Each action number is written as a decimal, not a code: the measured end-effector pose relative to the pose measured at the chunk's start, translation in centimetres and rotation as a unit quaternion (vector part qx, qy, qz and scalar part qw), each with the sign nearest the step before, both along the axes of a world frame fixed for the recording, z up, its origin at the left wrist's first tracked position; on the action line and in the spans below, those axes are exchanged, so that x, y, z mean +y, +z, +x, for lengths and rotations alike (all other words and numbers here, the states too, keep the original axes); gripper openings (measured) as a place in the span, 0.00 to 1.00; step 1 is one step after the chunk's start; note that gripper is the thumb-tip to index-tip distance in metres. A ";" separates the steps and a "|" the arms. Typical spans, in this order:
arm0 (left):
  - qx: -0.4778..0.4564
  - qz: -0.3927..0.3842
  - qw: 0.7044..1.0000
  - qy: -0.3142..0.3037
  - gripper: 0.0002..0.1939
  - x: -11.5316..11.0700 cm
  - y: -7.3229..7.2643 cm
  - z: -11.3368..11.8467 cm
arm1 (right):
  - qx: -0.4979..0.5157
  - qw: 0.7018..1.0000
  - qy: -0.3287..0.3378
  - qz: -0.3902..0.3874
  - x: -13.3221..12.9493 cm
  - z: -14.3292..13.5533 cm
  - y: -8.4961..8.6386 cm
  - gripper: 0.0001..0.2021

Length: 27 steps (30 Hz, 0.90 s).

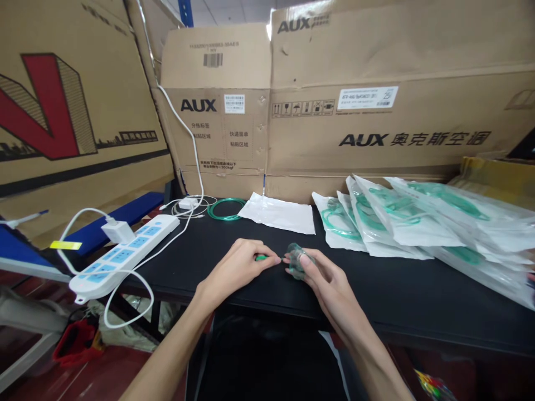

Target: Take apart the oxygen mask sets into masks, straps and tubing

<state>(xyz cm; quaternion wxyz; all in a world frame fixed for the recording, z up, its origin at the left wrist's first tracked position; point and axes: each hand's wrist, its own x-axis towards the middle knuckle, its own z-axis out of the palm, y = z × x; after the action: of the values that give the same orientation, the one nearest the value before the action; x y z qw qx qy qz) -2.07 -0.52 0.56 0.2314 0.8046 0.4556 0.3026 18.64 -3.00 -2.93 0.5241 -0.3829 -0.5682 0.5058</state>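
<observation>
Over the front part of the black table [192,278], my left hand [246,262] is closed with its fingertips pinched. A small green piece [261,257] shows between its fingers; its full shape is hidden. Facing it, my right hand [324,273] grips a clear, green-tinted plastic piece [296,263], which looks like a small breathing mask. The fingertips of both hands are close together, with a narrow gap between them. Behind the hands lie a white flat pouch [278,214] and a coil of green tubing [213,210].
At the right is a pile of clear-and-white pouches [401,217] with green tubing inside. A white power strip [125,253] with a plugged-in charger [118,230] and loose white cables lies at the left. Large cardboard boxes [309,133] wall off the back.
</observation>
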 end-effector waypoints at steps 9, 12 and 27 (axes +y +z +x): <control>-0.054 -0.032 0.997 -0.034 0.11 0.0 0.1 0.1 | 0.031 0.998 -0.058 -0.013 0.8 -0.3 -0.2 0.16; -0.059 -0.038 0.996 -0.047 0.11 0.0 0.2 0.3 | 0.039 0.998 -0.054 -0.017 0.8 -0.2 -0.2 0.15; -0.072 -0.055 0.993 -0.079 0.14 -0.1 0.3 0.3 | 0.064 0.997 -0.001 -0.034 0.3 -0.2 0.2 0.15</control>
<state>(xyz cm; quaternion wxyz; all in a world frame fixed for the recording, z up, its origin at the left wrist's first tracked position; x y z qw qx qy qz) -1.77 -0.65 0.82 0.3308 0.8004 0.3884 0.3147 18.45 -2.70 -2.68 0.5466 -0.3683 -0.5152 0.5478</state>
